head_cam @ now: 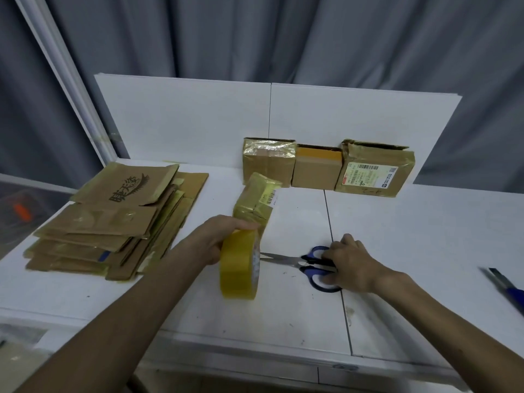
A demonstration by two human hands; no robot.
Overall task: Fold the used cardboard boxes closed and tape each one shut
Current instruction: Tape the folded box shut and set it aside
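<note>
Probably light, stiff and slick-skinned, the box (255, 199) stands just behind the tape (239, 268); take it by its edges. Left hand (224, 234) curls round the tape; right hand (351, 262) grips scissors (295, 260) beside it.

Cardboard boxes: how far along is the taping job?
Three boxes look taped shut along the back board. A fourth taped box sits mid-table; the left hand grips the tape roll before it, and the right hand grasps the scissors. The pile of flattened boxes is left to do.
</note>
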